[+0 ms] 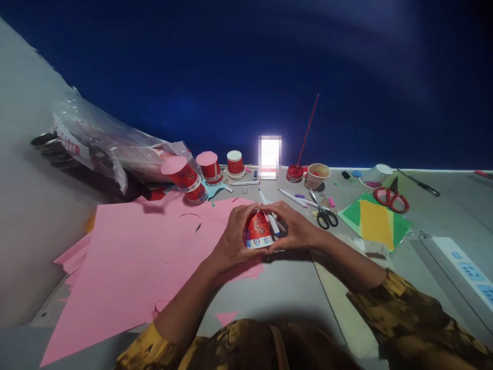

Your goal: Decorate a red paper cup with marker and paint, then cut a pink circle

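Note:
Between my two hands is a red paper cup (257, 226), upside down, with a dragon print and blue marks on its white rim. My left hand (235, 231) is wrapped round the cup's left side. My right hand (296, 226) curls round the right side, its fingertips near those of the left. A white marker (272, 220) slants across the right hand's grip, beside the cup, its blue end down. Part of the cup is hidden by my fingers. Large pink paper (142, 257) lies under and left of my left forearm.
Along the back stand red cups with pink paper tops (210, 167), a bright blurred screen (269, 156) and a patterned cup (318, 176). To the right lie black scissors (326, 218), red-handled scissors (391, 199), green paper (350, 213) and a power strip (462, 267). A plastic bag (115, 139) lies back left.

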Demonstrator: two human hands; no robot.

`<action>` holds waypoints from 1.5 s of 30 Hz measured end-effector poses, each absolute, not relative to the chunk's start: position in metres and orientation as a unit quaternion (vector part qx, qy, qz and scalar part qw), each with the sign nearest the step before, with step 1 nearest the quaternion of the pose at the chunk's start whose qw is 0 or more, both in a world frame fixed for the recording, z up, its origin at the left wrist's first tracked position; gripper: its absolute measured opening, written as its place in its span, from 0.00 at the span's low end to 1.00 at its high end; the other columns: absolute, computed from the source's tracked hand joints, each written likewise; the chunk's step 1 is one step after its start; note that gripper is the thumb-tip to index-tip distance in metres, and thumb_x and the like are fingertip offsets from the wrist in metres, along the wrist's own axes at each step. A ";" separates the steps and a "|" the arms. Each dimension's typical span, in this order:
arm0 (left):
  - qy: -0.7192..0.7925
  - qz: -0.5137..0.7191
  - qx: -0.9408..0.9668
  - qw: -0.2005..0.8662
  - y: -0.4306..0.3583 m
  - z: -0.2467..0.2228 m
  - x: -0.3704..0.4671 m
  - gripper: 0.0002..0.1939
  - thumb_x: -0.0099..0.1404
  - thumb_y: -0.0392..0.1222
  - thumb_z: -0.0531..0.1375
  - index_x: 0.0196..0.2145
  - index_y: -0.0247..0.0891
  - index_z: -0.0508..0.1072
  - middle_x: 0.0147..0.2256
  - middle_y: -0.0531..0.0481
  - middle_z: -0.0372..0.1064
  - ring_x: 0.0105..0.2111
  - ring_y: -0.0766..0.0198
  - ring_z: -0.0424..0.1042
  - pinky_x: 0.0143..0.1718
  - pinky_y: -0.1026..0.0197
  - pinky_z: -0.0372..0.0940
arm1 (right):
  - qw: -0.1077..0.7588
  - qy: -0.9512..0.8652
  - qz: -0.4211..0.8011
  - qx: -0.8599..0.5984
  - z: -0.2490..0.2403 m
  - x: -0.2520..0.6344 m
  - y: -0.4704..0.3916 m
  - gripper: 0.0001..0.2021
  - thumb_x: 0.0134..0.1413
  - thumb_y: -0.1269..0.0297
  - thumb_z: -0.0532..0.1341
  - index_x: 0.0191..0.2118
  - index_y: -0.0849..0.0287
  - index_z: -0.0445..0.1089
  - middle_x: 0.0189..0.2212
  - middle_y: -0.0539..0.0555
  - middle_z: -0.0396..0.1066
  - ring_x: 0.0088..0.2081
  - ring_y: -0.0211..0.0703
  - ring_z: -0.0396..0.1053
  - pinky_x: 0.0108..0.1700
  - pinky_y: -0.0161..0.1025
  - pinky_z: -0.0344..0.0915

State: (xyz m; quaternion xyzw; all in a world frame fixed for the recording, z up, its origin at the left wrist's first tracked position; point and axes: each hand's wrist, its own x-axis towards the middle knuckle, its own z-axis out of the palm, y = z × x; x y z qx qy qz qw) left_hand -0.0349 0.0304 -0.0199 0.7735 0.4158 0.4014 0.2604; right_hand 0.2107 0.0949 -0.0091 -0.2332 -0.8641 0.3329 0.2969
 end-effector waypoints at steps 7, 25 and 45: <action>0.454 0.297 0.789 0.288 0.025 0.010 -0.046 0.59 0.58 0.44 0.75 0.76 0.52 0.43 0.74 0.36 0.44 0.75 0.35 0.46 0.73 0.27 0.52 | 0.346 -0.871 0.269 -0.223 -0.012 0.212 0.100 0.49 0.45 0.42 0.78 0.70 0.52 0.63 0.60 0.65 0.72 0.58 0.63 0.70 0.61 0.62 0.69; 0.396 0.491 0.582 0.513 0.059 -0.010 -0.040 0.41 0.60 0.45 0.73 0.65 0.50 0.58 0.68 0.41 0.58 0.70 0.46 0.63 0.69 0.41 0.62 | 0.523 -0.613 0.449 -0.385 -0.018 0.216 0.112 0.20 0.62 0.47 0.67 0.51 0.55 0.73 0.47 0.58 0.81 0.46 0.49 0.77 0.46 0.48 0.76; 0.339 0.463 0.510 0.641 0.050 -0.024 -0.031 0.51 0.50 0.47 0.80 0.66 0.52 0.59 0.64 0.39 0.64 0.67 0.40 0.67 0.65 0.38 0.66 | 0.337 -0.788 0.390 -0.338 -0.030 0.210 0.102 0.53 0.33 0.45 0.82 0.65 0.56 0.64 0.62 0.66 0.70 0.62 0.66 0.69 0.61 0.58 0.69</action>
